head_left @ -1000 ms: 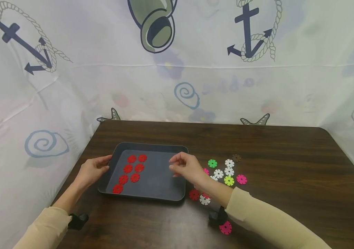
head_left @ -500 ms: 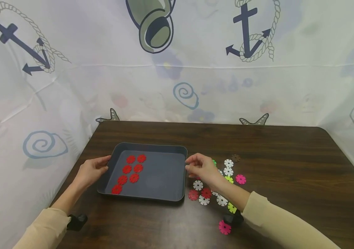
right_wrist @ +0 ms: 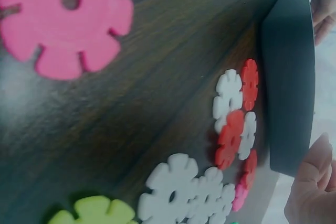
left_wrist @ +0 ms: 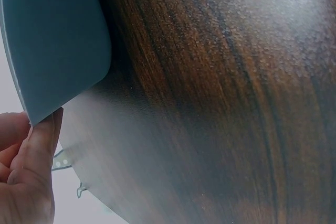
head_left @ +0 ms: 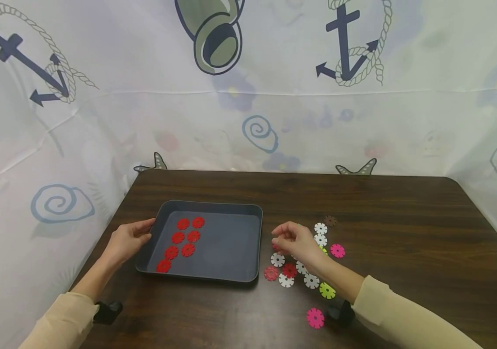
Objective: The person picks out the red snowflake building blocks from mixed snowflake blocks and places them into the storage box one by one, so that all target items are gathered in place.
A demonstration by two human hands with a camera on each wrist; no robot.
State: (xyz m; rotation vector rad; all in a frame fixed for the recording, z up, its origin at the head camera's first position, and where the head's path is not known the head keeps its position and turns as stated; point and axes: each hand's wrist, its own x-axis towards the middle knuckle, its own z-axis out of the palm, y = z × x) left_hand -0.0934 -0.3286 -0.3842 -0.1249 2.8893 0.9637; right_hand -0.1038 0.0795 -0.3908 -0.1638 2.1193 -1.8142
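Note:
A dark grey baking tray (head_left: 231, 247) stands on the left half of the table, with several red notched plastic discs (head_left: 177, 237) in two slanting rows on its left side. My left hand (head_left: 128, 241) pinches the tray's left rim; in the left wrist view, thumb and fingers (left_wrist: 39, 148) meet at the tray's edge. Right of the tray my right hand (head_left: 298, 243) hovers over a loose group of interlocking discs, fingers loosely bent, nothing between them. It covers part of the group. Near it lie a red disc (head_left: 271, 273), a white disc (head_left: 278, 260) and another red disc (head_left: 289, 270).
A pink disc (head_left: 315, 318) lies apart near the front, by the right wrist's black camera (head_left: 341, 312). Farther right are another pink disc (head_left: 337, 250), a brown one (head_left: 330, 221) and a yellow-green one (head_left: 327, 291). Patterned white cloth (head_left: 274, 97) hangs behind the brown table (head_left: 396, 232).
My right hand has drawn back from above the tray's right side, moving right past the rim to above the loose discs. The left hand keeps its hold on the tray.

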